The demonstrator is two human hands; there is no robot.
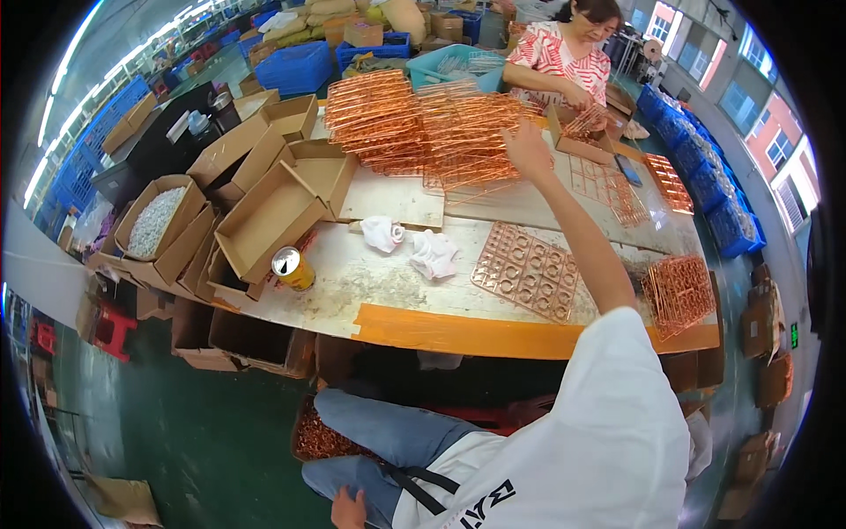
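My right arm stretches across the table to the far stack of copper-coloured lattice frames (471,132). My right hand (529,152) is at the stack's right edge, its fingers bent around a frame's rim and partly hidden. A similar tall stack of copper-coloured frames (370,119) stands just to the left. Nearer to me, a single copper-coloured sheet of ring shapes (527,271) lies flat on the table. My left hand (348,510) is low by my thigh, with fingers apart and nothing in it.
White cloths (432,254) and a yellow can (293,268) are on the table (414,304). Cardboard boxes (269,234) crowd its left end. Another frame stack (679,295) sits at the right. Across the table, a co-worker (564,66) handles frames over a box. A box of copper-coloured pieces (322,434) is beside my legs.
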